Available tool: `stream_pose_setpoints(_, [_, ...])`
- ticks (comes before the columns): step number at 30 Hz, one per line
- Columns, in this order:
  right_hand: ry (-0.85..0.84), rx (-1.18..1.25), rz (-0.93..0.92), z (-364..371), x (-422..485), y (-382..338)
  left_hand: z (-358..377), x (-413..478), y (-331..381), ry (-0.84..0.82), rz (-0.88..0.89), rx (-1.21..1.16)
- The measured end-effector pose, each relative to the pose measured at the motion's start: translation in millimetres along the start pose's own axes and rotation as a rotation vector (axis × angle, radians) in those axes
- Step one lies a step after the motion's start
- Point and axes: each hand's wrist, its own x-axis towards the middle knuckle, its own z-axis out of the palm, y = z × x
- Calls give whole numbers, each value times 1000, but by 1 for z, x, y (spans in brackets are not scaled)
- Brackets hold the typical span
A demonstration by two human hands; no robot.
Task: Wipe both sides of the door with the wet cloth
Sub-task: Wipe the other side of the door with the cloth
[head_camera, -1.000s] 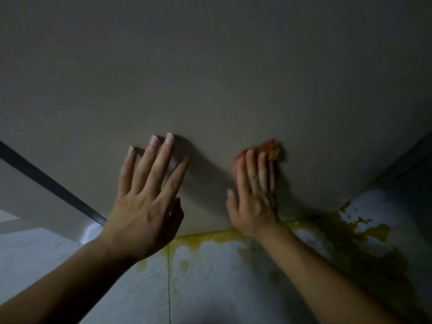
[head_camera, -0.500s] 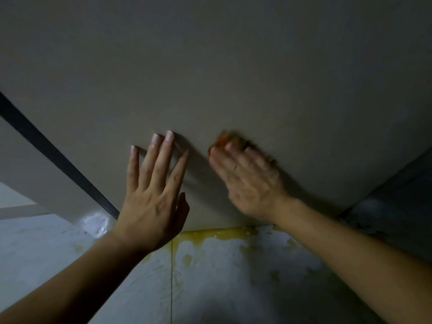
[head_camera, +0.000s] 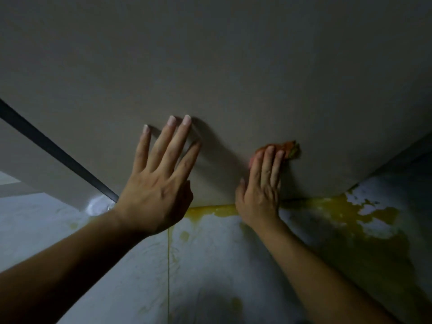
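A plain grey-beige door (head_camera: 233, 73) fills the upper part of the head view, its bottom edge just above the floor. My left hand (head_camera: 156, 178) lies flat on the door's lower part with fingers spread and straight. To its right, my right hand (head_camera: 261, 185) presses an orange cloth (head_camera: 288, 148) against the door with straight fingers. Only the cloth's upper right corner shows past the fingertips; the rest is hidden under the hand.
A dark strip (head_camera: 58, 150) runs diagonally along the door's left edge. Below lies a pale tiled floor (head_camera: 210, 265) with a yellow-orange spill (head_camera: 346, 213) along the door's bottom and spreading to the right. The scene is dim.
My right hand swept the cloth left toward my left hand, then back to the right and slightly lower on the door. My left hand stayed planted flat.
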Motion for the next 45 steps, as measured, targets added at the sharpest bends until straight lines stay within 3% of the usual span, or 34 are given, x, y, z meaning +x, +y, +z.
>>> stream_pose_setpoints(3, [-3, 251, 296, 22, -31, -7, 8, -2, 1, -44, 39, 36])
stream_pose_setpoints(6, [112, 839, 989, 33, -26, -12, 9, -3, 1, -88, 39, 67])
stream_pose_setpoints(8, [197, 1031, 1437, 38, -14, -18, 8, -2, -2, -108, 49, 93])
stream_pose_setpoints(10, [190, 1112, 1594, 46, -12, -28, 5, -4, -7, -119, 65, 120])
stream_pose_setpoints(14, [-79, 1283, 1720, 51, -27, -64, 3, -12, -15, -131, 61, 159])
stream_pose_setpoints(22, [-210, 1585, 1839, -9, 23, -77, -17, -38, -14, -96, -53, -2])
stream_pose_setpoints(25, [-254, 1671, 1814, -57, 56, -98, -35, -41, -16, -98, -167, -103])
stream_pose_setpoints(29, [-468, 1704, 1712, -104, 100, -136, -66, -40, -25, -129, -368, -202])
stream_pose_setpoints(37, [-473, 1714, 1807, -174, 194, -212, -174, -22, -37, -201, -644, -294])
stream_pose_setpoints(42, [-617, 1644, 1634, -222, 235, -244, -243, 1, -48, -223, -800, -337])
stream_pose_setpoints(45, [-519, 1611, 1721, -251, 252, -247, -287, 17, -49, -214, -918, -394])
